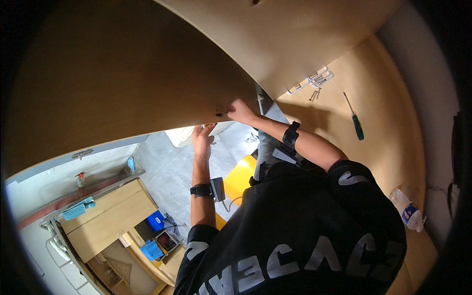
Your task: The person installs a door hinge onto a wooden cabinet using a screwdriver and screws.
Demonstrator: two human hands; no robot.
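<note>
- One broad brown panel point(123, 73), apparently wood, across the upper left of the frame, lower edge running toward the centre.
- Left hand point(201, 139) just left of centre, at that lower edge, fingers pointing up, tips partly hidden; whether wide or narrow, cannot tell.
- Right hand point(241, 112) near the centre, curled narrow against the panel's face, beside a small dark mark point(219, 114); hole or fitting, and whether pinching anything, cannot tell.
- Probably stiff and fairly heavy for its spread, smooth enough to slip under flat fingers; best held by the edge, with support behind the dark mark.
- Edge likely easier to chip than the flat face.
- On the pale wooden surface point(388, 123), right of frame: green-handled screwdriver point(358, 127), and farther up, a cluster of U-shaped metal pieces point(322, 78) with loose screws point(314, 94) just below.
- Clear plastic bottle point(408, 211) at lower right; grey floor point(167, 167) left of centre, below the panel.
</note>
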